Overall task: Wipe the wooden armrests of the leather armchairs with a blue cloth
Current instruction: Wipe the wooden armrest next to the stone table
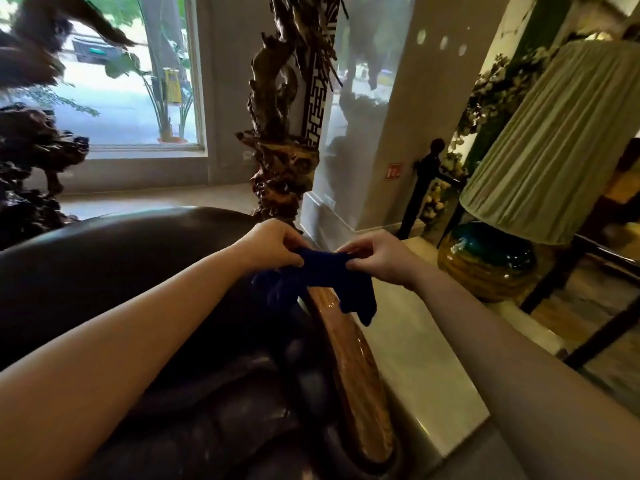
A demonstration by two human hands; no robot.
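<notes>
A dark blue cloth (323, 278) is stretched between both my hands above the far end of a glossy wooden armrest (356, 368). My left hand (273, 245) pinches the cloth's left edge, and my right hand (377, 256) pinches its right edge. Part of the cloth hangs down and drapes over the armrest's top. The armrest runs along the right side of a dark leather armchair (138, 271), whose tufted seat and curved back fill the lower left.
A carved wooden root sculpture (280, 140) rises just behind the chair. To the right a side table (588, 327) holds a lamp with a glazed base (485, 261) and a pleated shade (554, 147). A pale marble ledge (415, 358) runs beside the armrest. A window is at the back left.
</notes>
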